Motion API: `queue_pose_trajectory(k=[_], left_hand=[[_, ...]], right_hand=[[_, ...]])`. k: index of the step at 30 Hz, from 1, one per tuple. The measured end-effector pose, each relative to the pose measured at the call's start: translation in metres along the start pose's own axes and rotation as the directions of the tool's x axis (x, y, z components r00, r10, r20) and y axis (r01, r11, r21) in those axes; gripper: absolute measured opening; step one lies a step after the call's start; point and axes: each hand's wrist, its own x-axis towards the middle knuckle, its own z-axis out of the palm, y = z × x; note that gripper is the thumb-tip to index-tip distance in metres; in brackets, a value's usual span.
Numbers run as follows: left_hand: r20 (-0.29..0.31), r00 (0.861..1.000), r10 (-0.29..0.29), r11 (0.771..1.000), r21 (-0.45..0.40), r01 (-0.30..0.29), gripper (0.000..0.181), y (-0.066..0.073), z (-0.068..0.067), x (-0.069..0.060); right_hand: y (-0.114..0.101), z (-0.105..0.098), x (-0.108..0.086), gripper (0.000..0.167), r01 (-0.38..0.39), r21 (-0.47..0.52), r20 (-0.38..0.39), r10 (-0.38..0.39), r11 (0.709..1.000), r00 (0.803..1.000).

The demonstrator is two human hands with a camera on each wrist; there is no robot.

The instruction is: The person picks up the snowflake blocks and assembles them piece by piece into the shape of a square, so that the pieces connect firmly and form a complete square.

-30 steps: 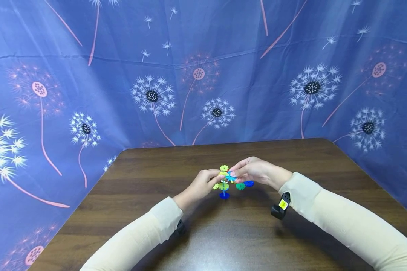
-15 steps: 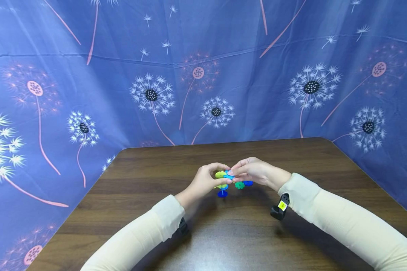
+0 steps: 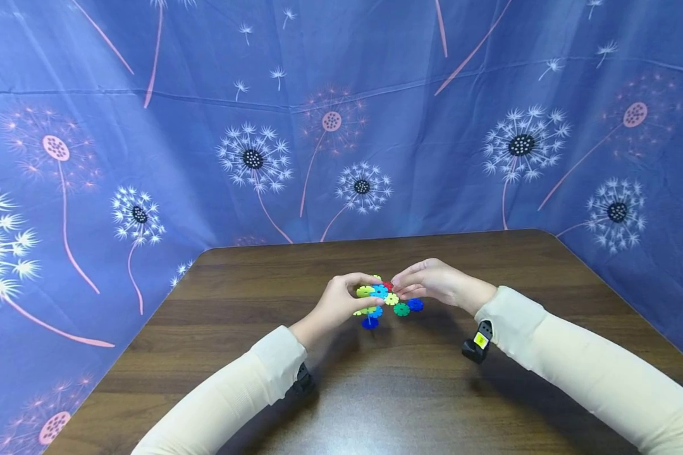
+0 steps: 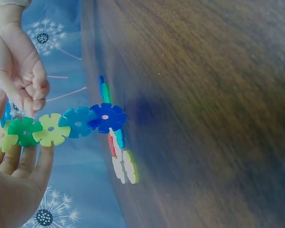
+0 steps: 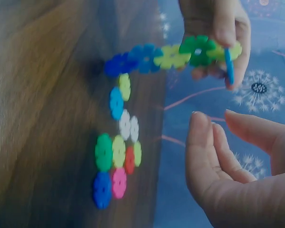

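Observation:
My left hand [image 3: 337,304] holds an upright chain of joined plastic flower-shaped discs, its thumb and fingers near the top. In the left wrist view the chain runs from a green disc [image 4: 25,131] through a yellow disc [image 4: 52,129] and a light blue one to a dark blue disc [image 4: 107,118] at the table end. At the top a light blue disc [image 5: 229,65] sits edge-on by the left thumb in the right wrist view. My right hand [image 5: 247,185] is just apart from the chain, fingers bent loosely with nothing between them and the thumb.
On the brown wooden table [image 3: 410,392], several more flower discs lie close behind the chain, among them a green disc [image 5: 103,152], a blue disc [image 5: 102,190], a pink disc [image 5: 118,183] and a white disc [image 5: 125,124]. A blue dandelion-print cloth [image 3: 307,158] hangs behind.
My right hand has let go of the light blue disc at the chain's top and drawn off to the right. The left fingers have shifted round the top of the chain.

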Motion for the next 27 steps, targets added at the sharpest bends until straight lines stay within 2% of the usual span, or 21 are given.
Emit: queue_pose_trajectory(k=[5,11,15,20,27], left_hand=[[-0.003,1.000,-0.007,1.000,0.008,0.007,0.033,0.001,0.000,0.000],[0.033,0.999,-0.030,0.999,-0.042,0.031,0.035,0.000,-0.001,0.001],[0.020,1.000,-0.022,0.999,-0.033,0.023,0.033,0.001,-0.001,-0.001],[0.006,1.000,0.000,1.000,-0.019,0.000,0.030,0.003,-0.001,-0.001],[0.023,1.000,-0.001,1.000,-0.004,0.001,0.036,0.000,0.000,-0.001]], right_hand=[[0.005,-0.012,0.005,0.042,-0.017,-0.053,-0.008,0.016,0.998,1.000],[0.016,-0.022,0.009,0.046,-0.043,-0.133,-0.044,0.037,0.990,0.998],[0.024,-0.023,0.012,0.043,-0.051,-0.221,-0.085,0.033,0.974,0.996],[0.035,-0.025,0.016,0.040,-0.090,-0.281,-0.150,0.049,0.955,0.987],[0.044,-0.028,0.016,0.038,-0.060,-0.397,-0.146,0.002,0.916,0.989]])
